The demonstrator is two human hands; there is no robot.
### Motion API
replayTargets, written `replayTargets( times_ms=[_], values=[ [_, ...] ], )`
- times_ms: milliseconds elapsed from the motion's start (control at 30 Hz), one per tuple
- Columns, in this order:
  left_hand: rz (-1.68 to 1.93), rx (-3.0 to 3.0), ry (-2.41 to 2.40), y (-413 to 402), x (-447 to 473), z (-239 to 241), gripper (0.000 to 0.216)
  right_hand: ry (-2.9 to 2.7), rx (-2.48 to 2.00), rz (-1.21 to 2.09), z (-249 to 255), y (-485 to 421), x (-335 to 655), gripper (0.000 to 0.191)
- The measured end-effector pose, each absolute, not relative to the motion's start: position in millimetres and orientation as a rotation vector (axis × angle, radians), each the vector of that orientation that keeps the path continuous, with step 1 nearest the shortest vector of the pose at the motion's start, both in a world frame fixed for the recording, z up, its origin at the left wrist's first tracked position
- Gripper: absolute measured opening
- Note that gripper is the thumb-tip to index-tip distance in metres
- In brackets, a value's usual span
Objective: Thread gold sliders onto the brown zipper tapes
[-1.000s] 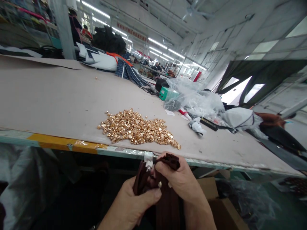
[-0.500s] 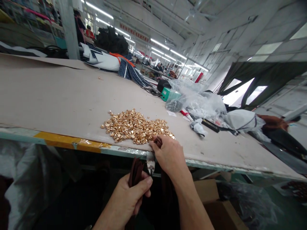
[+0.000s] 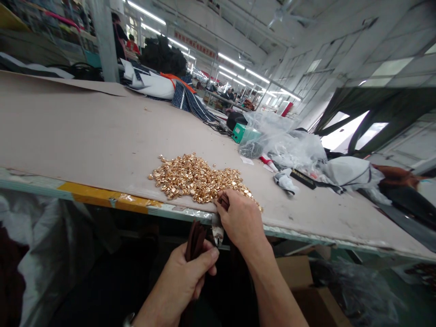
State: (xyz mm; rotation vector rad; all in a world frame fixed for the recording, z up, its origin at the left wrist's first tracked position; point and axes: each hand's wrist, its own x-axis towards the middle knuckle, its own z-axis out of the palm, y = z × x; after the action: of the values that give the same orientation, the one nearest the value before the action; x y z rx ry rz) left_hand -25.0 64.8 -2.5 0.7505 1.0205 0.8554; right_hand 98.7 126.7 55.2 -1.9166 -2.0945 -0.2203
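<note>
My left hand (image 3: 190, 272) is closed around a bundle of dark brown strips (image 3: 195, 240), below the table's front edge. Their upper ends stick up above the thumb. At the edge, my right hand (image 3: 240, 215) is curled shut, and brown strip ends (image 3: 224, 200) show between its fingers; more brown material hangs under that hand. Its fingertips are beside a heap of small shiny gold metal pieces (image 3: 194, 177) on the table. Between the two hands, a metal piece with a notched tip (image 3: 217, 229) juts down from the table edge.
The long table (image 3: 85, 136) has yellow tape (image 3: 102, 196) along its front edge. Clear plastic bags (image 3: 289, 145), a green box (image 3: 239, 132) and a black bar (image 3: 303, 178) lie to the right. A cardboard box (image 3: 296, 270) stands below. People are in the background.
The view has shifted slightly, so the table and heap appear a little further right. Both hands keep their hold on the brown strips, with little other movement.
</note>
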Motion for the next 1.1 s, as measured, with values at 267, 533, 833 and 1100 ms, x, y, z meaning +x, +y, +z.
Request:
replayTargets(
  times_ms=[267,533,833,1100],
  values=[
    [0.872,0.761,1.016,66,-26,0,0.028,-2.060,-1.862,-0.224,53,127,96,0.004],
    [0.867,0.741,0.965,63,-28,1,0.024,-1.901,-1.483,0.340,49,72,117,0.009],
    [0.840,0.751,0.962,60,-29,-5,0.028,-1.811,-1.399,0.580,30,52,113,0.009],
    [0.816,0.791,0.960,56,-33,3,0.020,-1.399,-1.436,1.025,23,62,109,0.019]
  ],
)
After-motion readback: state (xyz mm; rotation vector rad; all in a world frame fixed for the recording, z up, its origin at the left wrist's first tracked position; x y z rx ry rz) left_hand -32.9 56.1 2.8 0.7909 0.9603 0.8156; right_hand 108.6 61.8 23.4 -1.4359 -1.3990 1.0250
